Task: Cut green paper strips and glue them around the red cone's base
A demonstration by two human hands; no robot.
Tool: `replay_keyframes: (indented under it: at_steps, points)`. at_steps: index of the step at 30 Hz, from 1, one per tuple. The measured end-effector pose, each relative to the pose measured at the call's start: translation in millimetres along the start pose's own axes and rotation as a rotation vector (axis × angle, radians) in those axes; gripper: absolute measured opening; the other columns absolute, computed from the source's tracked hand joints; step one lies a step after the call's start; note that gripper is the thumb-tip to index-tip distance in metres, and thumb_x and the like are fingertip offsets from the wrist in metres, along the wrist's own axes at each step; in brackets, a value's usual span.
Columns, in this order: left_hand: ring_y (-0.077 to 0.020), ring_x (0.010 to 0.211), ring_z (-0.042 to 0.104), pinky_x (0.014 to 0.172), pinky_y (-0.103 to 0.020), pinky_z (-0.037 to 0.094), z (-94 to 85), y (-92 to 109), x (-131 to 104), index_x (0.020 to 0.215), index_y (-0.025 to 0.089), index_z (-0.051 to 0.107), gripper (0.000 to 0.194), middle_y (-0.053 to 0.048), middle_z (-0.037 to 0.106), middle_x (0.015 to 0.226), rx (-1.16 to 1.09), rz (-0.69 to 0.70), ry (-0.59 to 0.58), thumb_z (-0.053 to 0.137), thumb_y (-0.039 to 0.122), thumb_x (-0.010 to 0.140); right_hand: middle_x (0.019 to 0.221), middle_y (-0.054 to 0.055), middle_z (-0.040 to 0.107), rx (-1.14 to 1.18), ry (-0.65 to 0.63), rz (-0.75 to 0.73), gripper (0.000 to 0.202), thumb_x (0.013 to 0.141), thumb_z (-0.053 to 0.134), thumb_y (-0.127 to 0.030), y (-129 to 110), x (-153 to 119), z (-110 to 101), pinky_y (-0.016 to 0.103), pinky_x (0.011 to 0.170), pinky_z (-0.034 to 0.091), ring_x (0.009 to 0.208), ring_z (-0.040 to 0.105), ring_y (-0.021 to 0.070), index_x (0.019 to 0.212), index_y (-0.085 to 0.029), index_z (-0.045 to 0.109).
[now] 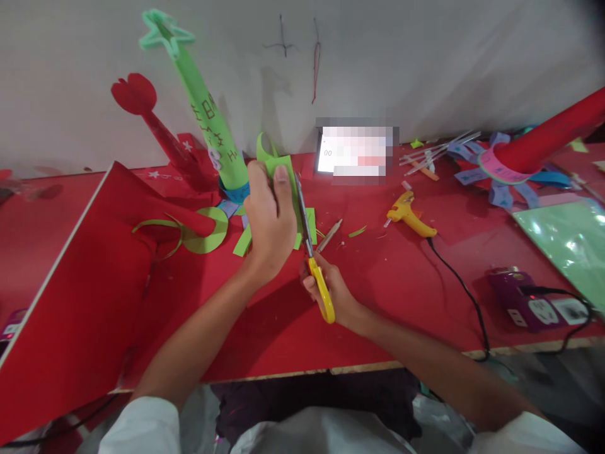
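My left hand (273,217) is closed on a light green paper strip (285,165), thumb on its face, with one end curling up behind. My right hand (334,285) grips yellow-handled scissors (321,291). Their blades point up and away along the strip's right edge; whether they are cutting cannot be made out. Beneath and behind my left hand lie more green paper pieces (242,243). A pen-like stick (329,236) lies just beyond my right hand, and thin green scraps (358,232) are to its right.
A yellow glue gun (410,215) lies right of centre, its cord running to a purple power strip (524,302). A green decorated tube (212,120) stands at the back left near a red panel (80,296). A lit screen (350,151) leans against the wall.
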State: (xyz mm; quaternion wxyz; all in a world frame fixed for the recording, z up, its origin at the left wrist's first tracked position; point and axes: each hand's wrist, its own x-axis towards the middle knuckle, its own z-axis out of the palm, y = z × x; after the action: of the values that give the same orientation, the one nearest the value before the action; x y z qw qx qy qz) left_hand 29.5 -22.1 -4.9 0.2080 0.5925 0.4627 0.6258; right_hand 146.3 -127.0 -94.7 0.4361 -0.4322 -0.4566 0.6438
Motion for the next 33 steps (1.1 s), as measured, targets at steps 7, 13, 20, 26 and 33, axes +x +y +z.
replay_keyframes:
  at_steps: [7, 13, 20, 26, 33]
  points:
    - [-0.0176, 0.082, 0.058, 0.073, -0.035, 0.05, 0.9, 1.3, 0.9, 0.086, 0.025, 0.04, 0.058, 0.0, 0.044, 0.08, 0.009, -0.022, 0.04, 0.049, 0.082, 0.097, 0.072, -0.008, 0.047, 0.004, 0.007, -0.012, 0.056, 0.08, 0.079, -0.072, 0.5, 0.5, 0.1, 0.022, 0.046, 0.035, 0.053, 0.037, 0.0072, 0.088, -0.025, 0.049]
    - [-0.0174, 0.079, 0.056, 0.073, -0.036, 0.05, -0.1, 4.3, 0.1, 0.086, 0.025, 0.038, 0.057, 0.0, 0.043, 0.079, 0.008, -0.011, 0.003, 0.043, 0.081, 0.099, 0.07, -0.008, 0.047, 0.005, 0.017, -0.024, 0.057, 0.08, 0.079, -0.074, 1.4, 1.2, -0.2, 0.022, 0.043, 0.034, 0.05, 0.038, 0.0067, 0.088, -0.025, 0.049]
    - [-0.0196, 0.086, 0.056, 0.075, -0.037, 0.049, 0.7, 4.0, -0.1, 0.086, 0.025, 0.038, 0.059, -0.001, 0.041, 0.08, -0.013, -0.013, 0.015, 0.044, 0.083, 0.098, 0.064, -0.009, 0.044, 0.006, 0.014, -0.033, 0.056, 0.081, 0.077, -0.075, -0.3, 0.8, 1.1, 0.023, 0.043, 0.036, 0.047, 0.038, 0.0071, 0.087, -0.025, 0.051]
    - [-0.0205, 0.088, 0.057, 0.075, -0.036, 0.049, 1.1, 4.3, 0.0, 0.085, 0.025, 0.039, 0.061, -0.002, 0.042, 0.08, -0.049, -0.054, 0.004, 0.046, 0.085, 0.095, 0.062, -0.009, 0.046, -0.049, 0.046, -0.015, 0.063, 0.074, 0.08, -0.079, -4.2, 0.7, 2.0, 0.023, 0.042, 0.034, 0.048, 0.041, 0.0082, 0.083, -0.026, 0.048]
    - [-0.0182, 0.08, 0.054, 0.072, -0.036, 0.047, 0.1, 7.5, -0.6, 0.085, 0.026, 0.037, 0.057, 0.0, 0.04, 0.079, -0.01, -0.039, -0.011, 0.044, 0.081, 0.099, 0.057, -0.01, 0.045, -0.012, 0.029, 0.008, 0.059, 0.076, 0.081, -0.075, -7.6, 0.0, 1.6, 0.024, 0.039, 0.034, 0.041, 0.042, 0.0091, 0.083, -0.027, 0.048]
